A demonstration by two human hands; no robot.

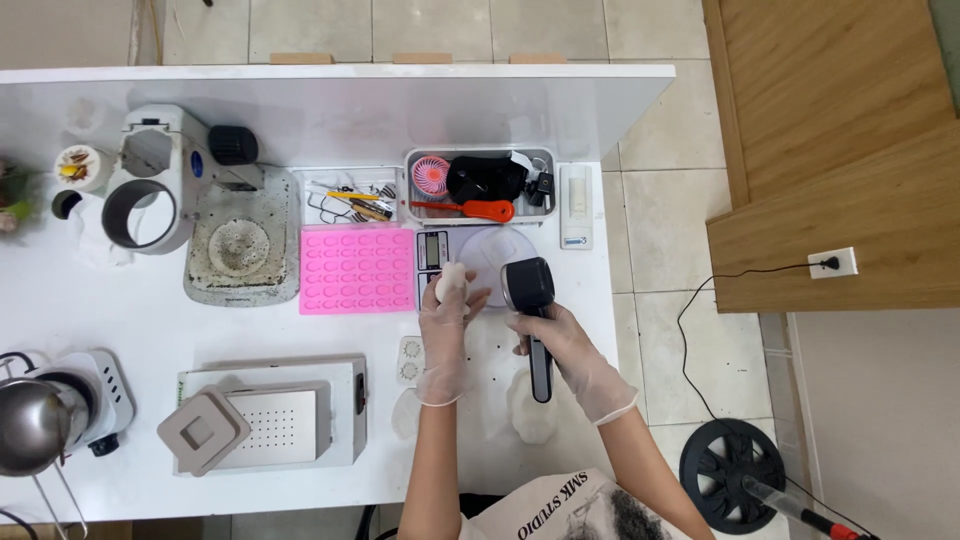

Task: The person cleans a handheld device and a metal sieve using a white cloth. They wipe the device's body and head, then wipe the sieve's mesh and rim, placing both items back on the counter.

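Overhead, white worktable (330, 110) on pale tiled floor (660, 330), wooden panelling (830, 150) alongside.

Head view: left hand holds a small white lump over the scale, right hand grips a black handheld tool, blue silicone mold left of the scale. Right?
Not quite: the silicone mold is pink, not blue, as the head view shows. The rest stands: left hand holds the white lump over the scale, right hand grips the black tool.

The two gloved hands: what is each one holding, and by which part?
The right hand grips a black handheld tool by its handle. The left hand holds a small white lump in its fingers.
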